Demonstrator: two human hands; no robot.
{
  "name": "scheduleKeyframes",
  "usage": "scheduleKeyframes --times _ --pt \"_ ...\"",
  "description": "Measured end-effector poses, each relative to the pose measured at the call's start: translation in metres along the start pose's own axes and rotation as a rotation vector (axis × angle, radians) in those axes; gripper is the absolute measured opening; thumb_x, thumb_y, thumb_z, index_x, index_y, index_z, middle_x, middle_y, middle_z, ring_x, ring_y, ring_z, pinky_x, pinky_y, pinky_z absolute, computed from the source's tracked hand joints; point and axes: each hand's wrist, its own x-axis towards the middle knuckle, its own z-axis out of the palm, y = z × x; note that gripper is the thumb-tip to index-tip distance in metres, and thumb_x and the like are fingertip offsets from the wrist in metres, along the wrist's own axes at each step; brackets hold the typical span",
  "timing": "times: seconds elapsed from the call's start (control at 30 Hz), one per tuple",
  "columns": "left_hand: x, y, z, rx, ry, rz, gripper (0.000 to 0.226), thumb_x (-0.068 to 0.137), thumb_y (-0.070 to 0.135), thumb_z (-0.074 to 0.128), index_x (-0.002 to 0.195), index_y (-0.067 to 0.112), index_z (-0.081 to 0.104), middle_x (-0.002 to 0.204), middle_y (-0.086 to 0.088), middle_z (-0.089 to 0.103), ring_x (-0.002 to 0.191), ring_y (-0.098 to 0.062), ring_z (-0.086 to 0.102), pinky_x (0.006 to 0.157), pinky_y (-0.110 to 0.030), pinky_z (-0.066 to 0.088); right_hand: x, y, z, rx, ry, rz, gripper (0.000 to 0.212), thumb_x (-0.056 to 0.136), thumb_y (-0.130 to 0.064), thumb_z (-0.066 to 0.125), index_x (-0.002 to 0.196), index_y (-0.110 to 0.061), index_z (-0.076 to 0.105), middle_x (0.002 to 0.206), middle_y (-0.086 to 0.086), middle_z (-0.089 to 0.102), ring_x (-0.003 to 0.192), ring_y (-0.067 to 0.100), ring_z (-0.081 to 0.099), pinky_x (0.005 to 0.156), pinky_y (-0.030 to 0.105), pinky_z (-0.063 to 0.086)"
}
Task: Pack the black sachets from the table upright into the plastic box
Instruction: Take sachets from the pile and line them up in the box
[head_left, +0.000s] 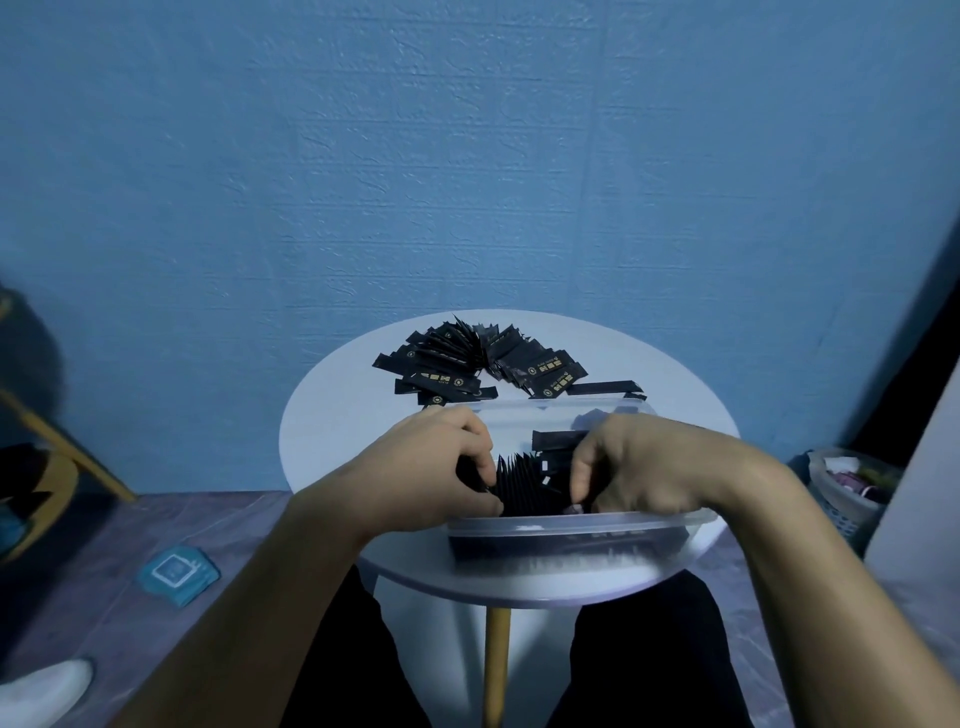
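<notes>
A clear plastic box (571, 525) stands at the near edge of a small round white table (332, 415). Inside it a row of black sachets (519, 486) stands upright on edge. Both hands are in the box. My left hand (441, 462) pinches the left end of the row with curled fingers. My right hand (649, 462) grips a bundle of black sachets (558, 440) at the row's right end. A loose heap of black sachets with gold print (483, 364) lies on the table behind the box.
A blue wall rises behind the table. A teal packet (176, 569) lies on the floor at the left, beside a yellow-framed object (62, 447). A basket of items (852, 488) sits at the right. My legs are under the table.
</notes>
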Motion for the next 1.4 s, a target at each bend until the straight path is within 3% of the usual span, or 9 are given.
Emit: scheduleKeyframes --times 0.07,0.2,0.3,0.37,0.5,0.67,0.9,1.07,1.4 --pt "0.0 -0.001 0.0 -0.008 0.003 -0.003 0.02 0.078 0.047 0.081 0.088 0.033 0.072 0.112 0.022 0.054 0.114 -0.007 0.046 0.102 -0.032 0.04 0.003 0.002 -0.002 0.021 0.06 -0.025 0.017 0.079 -0.015 0.082 0.081 -0.028 0.073 0.067 -0.014 0.066 0.054 -0.009 0.054 0.056 0.007 0.037" --pt "0.001 -0.001 0.0 -0.012 0.011 0.01 0.025 0.073 0.054 0.078 0.085 0.034 0.068 0.106 0.02 0.058 0.111 -0.007 0.048 0.1 -0.035 0.042 0.017 -0.003 0.003 0.174 0.305 -0.08 0.019 0.078 -0.024 0.085 0.071 -0.024 0.067 0.068 -0.009 0.069 0.063 0.007 0.062 0.067 0.027 0.053" --pt "0.0 0.001 0.0 0.009 0.009 0.012 0.025 0.075 0.052 0.081 0.086 0.033 0.067 0.102 0.018 0.059 0.108 -0.007 0.047 0.099 -0.034 0.042 0.028 -0.014 0.012 0.28 0.47 -0.073 0.023 0.08 -0.029 0.083 0.069 -0.022 0.065 0.066 -0.01 0.067 0.058 0.003 0.057 0.063 0.019 0.047" --pt "0.0 0.0 -0.001 0.005 0.01 0.014 0.026 0.076 0.052 0.081 0.086 0.032 0.067 0.1 0.017 0.059 0.107 -0.007 0.047 0.098 -0.034 0.043 0.036 -0.022 0.019 0.327 0.536 -0.039 0.022 0.082 -0.031 0.081 0.073 -0.02 0.064 0.067 -0.006 0.068 0.056 0.007 0.059 0.058 0.022 0.045" --pt "0.0 0.003 -0.001 0.014 0.003 0.005 0.027 0.076 0.051 0.082 0.088 0.03 0.068 0.099 0.017 0.059 0.107 -0.009 0.047 0.098 -0.034 0.042 0.049 -0.031 0.03 0.469 0.402 0.03 0.02 0.092 -0.03 0.071 0.086 -0.014 0.059 0.055 0.005 0.07 0.045 0.016 0.065 0.055 0.027 0.05" --pt "0.0 0.004 -0.002 0.007 -0.007 -0.005 0.025 0.075 0.047 0.084 0.087 0.031 0.068 0.099 0.017 0.056 0.108 -0.008 0.046 0.098 -0.033 0.043 0.047 -0.035 0.033 0.685 0.133 0.039 0.006 0.092 -0.004 0.065 0.087 -0.006 0.062 0.061 0.014 0.07 0.052 0.025 0.067 0.056 0.029 0.058" --pt "0.0 0.005 -0.002 0.0 0.037 -0.025 0.045 0.07 0.051 0.084 0.097 0.034 0.054 0.103 0.014 0.047 0.095 -0.007 0.047 0.085 -0.03 0.046 0.049 -0.03 0.035 0.805 0.085 -0.03 0.013 0.088 0.0 0.073 0.082 -0.004 0.061 0.063 0.017 0.067 0.05 0.02 0.066 0.049 0.023 0.054" --pt "-0.004 0.002 0.0 -0.017 -0.021 -0.028 0.073 0.064 0.085 0.059 0.12 0.038 0.053 0.122 0.023 0.04 0.113 -0.004 0.046 0.098 -0.03 0.043 0.05 -0.027 0.035 0.786 0.025 -0.065 0.015 0.086 0.011 0.063 0.085 -0.003 0.07 0.068 0.011 0.069 0.054 0.013 0.065 0.057 0.022 0.058" --pt "0.002 0.005 -0.006 0.151 -0.129 -0.043 0.073 0.055 0.087 0.047 0.103 0.034 0.061 0.108 0.018 0.053 0.113 -0.01 0.042 0.102 -0.031 0.04 0.041 -0.021 0.026 0.669 -0.009 -0.138 0.02 0.084 0.015 0.064 0.086 -0.004 0.069 0.087 0.019 0.076 0.06 0.014 0.068 0.051 0.018 0.049"
